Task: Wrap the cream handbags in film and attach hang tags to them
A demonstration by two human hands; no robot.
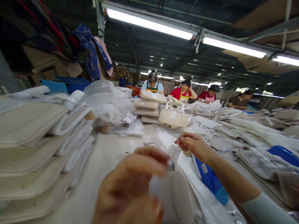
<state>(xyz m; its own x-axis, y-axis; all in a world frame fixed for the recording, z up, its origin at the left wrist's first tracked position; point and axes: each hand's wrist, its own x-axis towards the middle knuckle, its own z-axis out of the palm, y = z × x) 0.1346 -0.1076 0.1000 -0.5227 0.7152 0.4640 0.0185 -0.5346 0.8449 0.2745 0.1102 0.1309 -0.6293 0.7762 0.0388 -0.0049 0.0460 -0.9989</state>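
My left hand [130, 186] is raised close to the camera, blurred, its fingers pinched near a small clear plastic tag [174, 153]. My right hand [195, 145] pinches the thin string at the top of that tag, which hangs between both hands. Below them lies a cream-white padded bag piece [174, 196] on the long white table [107, 155].
A tall stack of cream padded pieces [35, 149] fills the left. Clear plastic bags [107, 102] and stacked pieces [146, 110] lie ahead. A blue item [211, 182] sits under my right forearm. Several other people [152, 85] work at the far end.
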